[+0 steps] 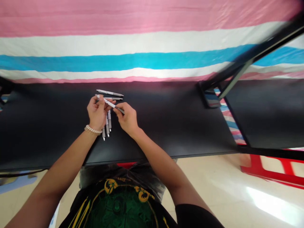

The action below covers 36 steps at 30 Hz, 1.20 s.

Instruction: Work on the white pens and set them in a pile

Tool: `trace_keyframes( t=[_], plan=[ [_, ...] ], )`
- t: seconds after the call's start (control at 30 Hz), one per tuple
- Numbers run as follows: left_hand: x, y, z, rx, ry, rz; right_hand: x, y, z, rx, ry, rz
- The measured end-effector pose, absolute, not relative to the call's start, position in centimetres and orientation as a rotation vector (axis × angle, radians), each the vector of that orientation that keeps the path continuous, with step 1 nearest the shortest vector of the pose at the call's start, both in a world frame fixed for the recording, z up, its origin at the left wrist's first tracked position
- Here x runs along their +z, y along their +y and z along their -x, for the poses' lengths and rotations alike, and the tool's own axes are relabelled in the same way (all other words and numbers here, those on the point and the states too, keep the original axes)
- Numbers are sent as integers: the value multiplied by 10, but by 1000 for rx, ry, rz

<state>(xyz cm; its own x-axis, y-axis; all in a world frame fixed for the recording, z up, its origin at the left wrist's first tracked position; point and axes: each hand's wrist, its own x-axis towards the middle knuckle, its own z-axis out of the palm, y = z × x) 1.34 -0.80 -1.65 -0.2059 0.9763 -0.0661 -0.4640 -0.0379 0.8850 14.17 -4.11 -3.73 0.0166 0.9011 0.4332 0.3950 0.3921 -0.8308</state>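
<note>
A white pen with a grey grip (110, 103) is held at a slant between both hands above the black table. My left hand (97, 112), with a beaded bracelet at the wrist, has its thumb and fingers on the pen's white end. The fingers of my right hand (127, 117) pinch the grey end. Beyond them, two similar pens lie on the table: one farther back (110, 92) and one partly behind my left hand (116, 98). Below the hands, three more pens (107, 126) lie side by side, their upper parts hidden by my left hand.
The black table (171, 126) spans the view, with a pink, white and blue striped sheet (142, 60) behind it. A black metal frame (228, 69) stands at the right. Beyond the front edge, a red plastic object (273, 171) is at lower right.
</note>
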Motion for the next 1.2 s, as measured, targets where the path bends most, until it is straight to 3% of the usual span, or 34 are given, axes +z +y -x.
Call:
trace_keyframes(
  t=[1.2],
  plan=[
    [-4, -26, -16, 1485, 765, -817, -21, -42, -146, 612, -1299, 956]
  ],
)
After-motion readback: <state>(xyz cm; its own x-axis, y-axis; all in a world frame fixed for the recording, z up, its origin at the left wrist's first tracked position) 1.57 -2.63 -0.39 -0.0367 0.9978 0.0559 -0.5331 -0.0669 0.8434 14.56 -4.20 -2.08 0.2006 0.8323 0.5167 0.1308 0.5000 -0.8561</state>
